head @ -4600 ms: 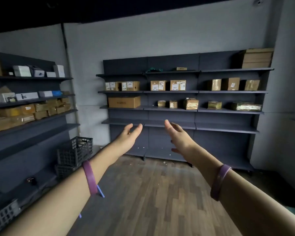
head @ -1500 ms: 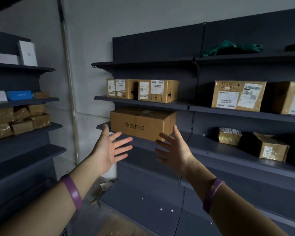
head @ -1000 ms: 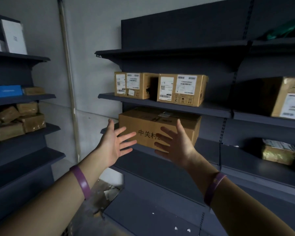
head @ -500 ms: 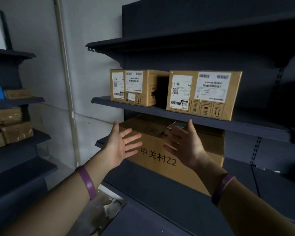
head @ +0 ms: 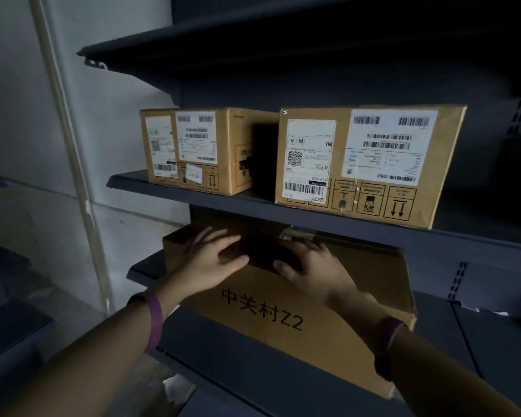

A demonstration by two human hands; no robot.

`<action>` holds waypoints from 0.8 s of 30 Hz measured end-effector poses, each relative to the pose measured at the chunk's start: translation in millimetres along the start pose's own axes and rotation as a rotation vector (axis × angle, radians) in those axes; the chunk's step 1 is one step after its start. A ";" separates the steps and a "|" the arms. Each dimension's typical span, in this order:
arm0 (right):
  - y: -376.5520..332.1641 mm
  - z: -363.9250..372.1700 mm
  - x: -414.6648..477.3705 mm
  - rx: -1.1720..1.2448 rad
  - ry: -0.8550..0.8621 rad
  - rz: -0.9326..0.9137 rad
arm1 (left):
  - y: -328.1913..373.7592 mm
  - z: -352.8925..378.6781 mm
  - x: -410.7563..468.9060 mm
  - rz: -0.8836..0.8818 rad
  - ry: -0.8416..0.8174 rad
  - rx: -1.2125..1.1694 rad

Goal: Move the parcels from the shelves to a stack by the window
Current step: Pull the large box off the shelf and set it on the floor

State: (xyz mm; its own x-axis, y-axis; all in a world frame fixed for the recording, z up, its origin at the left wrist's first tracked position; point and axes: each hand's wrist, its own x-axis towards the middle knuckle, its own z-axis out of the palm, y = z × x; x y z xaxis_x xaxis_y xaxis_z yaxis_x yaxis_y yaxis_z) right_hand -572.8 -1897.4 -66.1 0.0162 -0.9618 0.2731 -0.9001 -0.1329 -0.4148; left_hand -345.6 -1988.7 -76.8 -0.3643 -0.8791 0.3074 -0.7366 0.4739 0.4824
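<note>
Z2 box (head: pixel 283 320) sits on the lower shelf (head: pixel 253 383), tucked under the upper shelf (head: pixel 253 206). Left hand (head: pixel 211 260) and right hand (head: pixel 316 272) both lie flat on its top near the front edge, fingers straight and spread, gripping nothing. On the upper shelf: left parcel (head: pixel 199 152) and right parcel (head: pixel 367 164), labels facing out, with a gap between them.

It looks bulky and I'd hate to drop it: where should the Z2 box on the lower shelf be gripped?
Probably by its two short ends, low down, coming from the front. The Z2 box lies wide and flat, with the shelf above close over its top, where the left hand and right hand rest flat.
</note>
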 end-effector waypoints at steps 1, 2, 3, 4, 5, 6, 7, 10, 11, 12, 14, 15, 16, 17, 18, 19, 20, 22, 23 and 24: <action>5.9 0.3 2.5 -0.085 -0.015 0.007 | -6.5 3.3 5.5 0.011 -0.021 0.025; 12.4 0.2 3.9 -0.148 -0.026 0.023 | -11.6 6.5 12.9 0.012 -0.036 0.022; 18.5 -0.4 4.8 -0.198 -0.031 0.046 | -15.5 8.6 18.8 0.014 -0.048 0.023; 25.0 -1.4 5.1 -0.239 -0.033 0.076 | -18.7 8.7 24.8 0.012 -0.057 0.027; 31.1 -2.8 4.5 -0.277 -0.036 0.111 | -22.0 7.6 31.1 0.009 -0.061 0.036; 36.6 -4.6 3.6 -0.309 -0.039 0.156 | -25.9 5.2 37.6 0.004 -0.064 0.046; 41.3 -6.6 2.2 -0.326 -0.038 0.207 | -30.7 1.9 44.5 0.000 -0.067 0.057; 48.2 -12.5 -2.5 -0.294 -0.019 0.360 | -49.1 -8.6 65.9 -0.021 -0.110 0.081; 48.5 -14.4 -5.0 -0.296 -0.017 0.398 | -56.0 -11.2 72.3 -0.026 -0.133 0.086; 48.3 -16.6 -7.9 -0.305 -0.013 0.429 | -62.7 -13.4 78.6 -0.029 -0.155 0.090; 48.4 -20.4 -15.4 -0.322 0.009 0.491 | -76.9 -16.8 89.2 -0.042 -0.188 0.091; 49.2 -21.2 -19.6 -0.332 0.030 0.527 | -84.7 -18.4 93.7 -0.051 -0.197 0.085; 49.6 -21.5 -23.6 -0.349 0.052 0.567 | -92.1 -19.7 97.2 -0.062 -0.201 0.073; 49.6 -21.7 -27.5 -0.370 0.064 0.613 | -98.4 -20.5 99.3 -0.073 -0.199 0.060; 48.7 -21.3 -30.6 -0.383 0.068 0.663 | -103.7 -20.6 100.8 -0.082 -0.193 0.049; 47.3 -21.0 -33.2 -0.383 0.065 0.704 | -106.6 -20.4 101.5 -0.087 -0.178 0.045; 46.0 -20.7 -35.2 -0.381 0.050 0.732 | -107.4 -20.0 101.6 -0.090 -0.157 0.047; 41.5 -19.5 -38.9 -0.388 0.010 0.774 | -104.5 -18.7 100.0 -0.104 -0.120 0.015; 38.6 -19.0 -40.7 -0.378 0.023 0.802 | -102.1 -18.4 98.6 -0.118 -0.121 -0.025; 35.5 -18.5 -42.0 -0.358 0.057 0.830 | -99.9 -18.4 97.2 -0.134 -0.132 -0.065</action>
State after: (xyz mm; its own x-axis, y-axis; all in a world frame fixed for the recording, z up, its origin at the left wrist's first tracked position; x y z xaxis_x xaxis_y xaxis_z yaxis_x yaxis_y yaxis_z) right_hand -613.5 -1857.3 -76.2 -0.7113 -0.7008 0.0536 -0.6947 0.6894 -0.2053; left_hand -297.0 -2120.5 -79.9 -0.3402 -0.9315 0.1291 -0.7468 0.3510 0.5648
